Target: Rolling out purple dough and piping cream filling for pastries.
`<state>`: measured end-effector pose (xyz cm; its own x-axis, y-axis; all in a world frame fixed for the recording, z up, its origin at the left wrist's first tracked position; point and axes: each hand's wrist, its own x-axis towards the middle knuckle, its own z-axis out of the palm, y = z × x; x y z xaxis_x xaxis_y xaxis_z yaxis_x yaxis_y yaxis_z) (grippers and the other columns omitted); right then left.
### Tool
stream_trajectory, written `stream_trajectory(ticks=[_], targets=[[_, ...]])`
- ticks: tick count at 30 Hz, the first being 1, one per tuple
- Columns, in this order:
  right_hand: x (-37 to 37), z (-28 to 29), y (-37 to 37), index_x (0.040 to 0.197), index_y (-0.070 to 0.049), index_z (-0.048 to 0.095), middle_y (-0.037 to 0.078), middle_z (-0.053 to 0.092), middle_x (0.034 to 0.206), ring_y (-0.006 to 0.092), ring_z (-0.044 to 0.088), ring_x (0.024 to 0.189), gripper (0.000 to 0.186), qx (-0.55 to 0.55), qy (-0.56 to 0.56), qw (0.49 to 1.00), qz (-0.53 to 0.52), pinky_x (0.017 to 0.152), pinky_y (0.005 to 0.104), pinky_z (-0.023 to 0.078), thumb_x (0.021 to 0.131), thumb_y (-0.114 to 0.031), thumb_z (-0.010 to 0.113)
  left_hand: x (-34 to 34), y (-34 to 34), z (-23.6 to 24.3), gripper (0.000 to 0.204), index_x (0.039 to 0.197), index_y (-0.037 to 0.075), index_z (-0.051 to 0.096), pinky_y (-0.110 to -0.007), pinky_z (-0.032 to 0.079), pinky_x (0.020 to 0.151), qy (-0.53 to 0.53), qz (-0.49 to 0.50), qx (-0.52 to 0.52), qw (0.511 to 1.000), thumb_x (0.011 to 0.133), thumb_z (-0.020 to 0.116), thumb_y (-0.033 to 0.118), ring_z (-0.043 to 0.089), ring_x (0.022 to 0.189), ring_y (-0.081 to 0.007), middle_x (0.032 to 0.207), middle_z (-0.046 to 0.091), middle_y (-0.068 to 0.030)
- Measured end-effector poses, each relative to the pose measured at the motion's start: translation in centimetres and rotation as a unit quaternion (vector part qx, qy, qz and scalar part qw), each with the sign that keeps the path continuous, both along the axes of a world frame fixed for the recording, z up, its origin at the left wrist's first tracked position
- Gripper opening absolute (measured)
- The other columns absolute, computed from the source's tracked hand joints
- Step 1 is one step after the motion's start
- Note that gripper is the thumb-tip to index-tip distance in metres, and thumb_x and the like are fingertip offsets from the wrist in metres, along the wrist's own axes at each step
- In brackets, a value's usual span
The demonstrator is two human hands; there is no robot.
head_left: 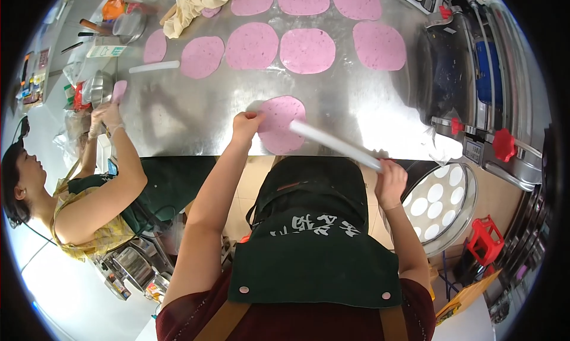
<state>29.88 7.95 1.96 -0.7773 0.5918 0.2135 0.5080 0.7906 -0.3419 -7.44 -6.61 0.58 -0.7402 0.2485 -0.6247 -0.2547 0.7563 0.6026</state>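
A flat pink dough round lies near the front edge of the steel table. My left hand presses on its left rim. My right hand grips the near end of a long white rolling pin, whose far end rests on the dough. Several rolled pink rounds lie in rows farther back on the table.
A co-worker at the left holds a small pink dough piece in gloved hands. A second white pin, a cloth and bowls sit at the far left. A machine with red knobs and a tray of white rounds stand at the right.
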Motion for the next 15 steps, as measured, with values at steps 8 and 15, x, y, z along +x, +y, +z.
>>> stream_trajectory(ticks=[8, 15], targets=[[-0.3, 0.1, 1.9, 0.11, -0.002, 0.049, 0.012, 0.054, 0.098, 0.0294, 0.052, 0.087, 0.036, -0.003, 0.018, 0.989, -0.145, 0.072, 0.0383, 0.038, 0.075, -0.007, 0.055, 3.1, 1.1, -0.3, 0.028, 0.087, -0.001, 0.057, -0.033, 0.047, 0.063, 0.251, -0.052, -0.06, 0.965, 0.068, 0.068, 0.017, 0.058, 0.066, -0.0231, 0.074, 0.059, -0.0107], [-2.5, -0.4, 3.5, 0.107, -0.003, 0.05, 0.012, 0.054, 0.099, 0.0286, 0.052, 0.089, 0.034, -0.019, 0.027, 0.987, -0.156, 0.075, 0.0379, 0.038, 0.074, -0.007, 0.056, 3.1, 1.1, -0.8, 0.013, 0.078, 0.002, 0.054, -0.036, 0.045, 0.065, 0.254, -0.059, -0.042, 0.965, 0.07, 0.061, 0.009, 0.055, 0.07, -0.0265, 0.073, 0.056, -0.0103]])
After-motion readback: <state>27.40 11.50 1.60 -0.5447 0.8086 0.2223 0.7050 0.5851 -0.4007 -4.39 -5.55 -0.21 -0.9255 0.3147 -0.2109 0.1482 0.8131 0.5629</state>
